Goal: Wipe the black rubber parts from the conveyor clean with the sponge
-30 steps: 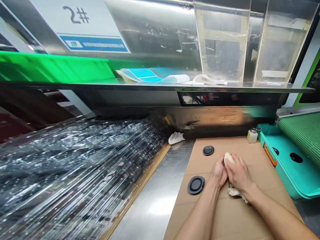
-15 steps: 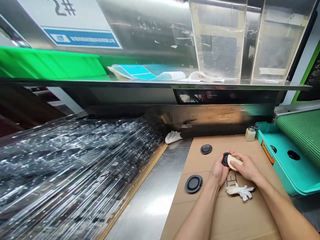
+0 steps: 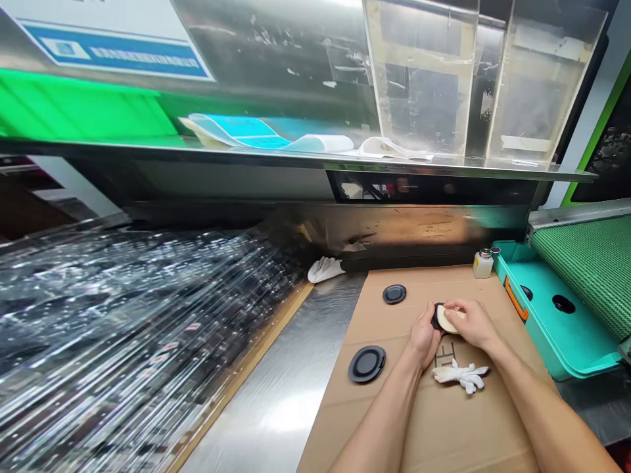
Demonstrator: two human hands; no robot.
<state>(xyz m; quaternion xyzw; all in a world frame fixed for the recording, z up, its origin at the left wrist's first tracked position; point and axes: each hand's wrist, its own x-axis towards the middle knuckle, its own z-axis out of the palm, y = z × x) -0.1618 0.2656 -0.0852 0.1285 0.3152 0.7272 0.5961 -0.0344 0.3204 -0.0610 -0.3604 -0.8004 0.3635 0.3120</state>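
My left hand (image 3: 424,336) is closed around a small black round disc (image 3: 436,318), held above the cardboard sheet (image 3: 394,407). In my right hand (image 3: 472,322) is a cream-coloured round pad (image 3: 450,320), pressed against the disc's face and covering much of it. Two more black round pieces lie on the cardboard to the left: a smaller one (image 3: 394,293) farther back and a larger one (image 3: 367,364) nearer. A crumpled white glove (image 3: 461,376) rests below my hands, beside black marks on the cardboard.
A teal tray (image 3: 566,341) with black discs stands at the right, beside a green conveyor belt (image 3: 591,263). A small white bottle (image 3: 483,264) is at the cardboard's back corner. Plastic-wrapped stacks (image 3: 148,328) fill the left. Another white glove (image 3: 325,269) lies behind. A metal shelf (image 3: 296,155) overhangs.
The whole view has shifted, so the scene sits slightly farther left. The cream pad has moved a little over the black disc, and both hands keep their hold.
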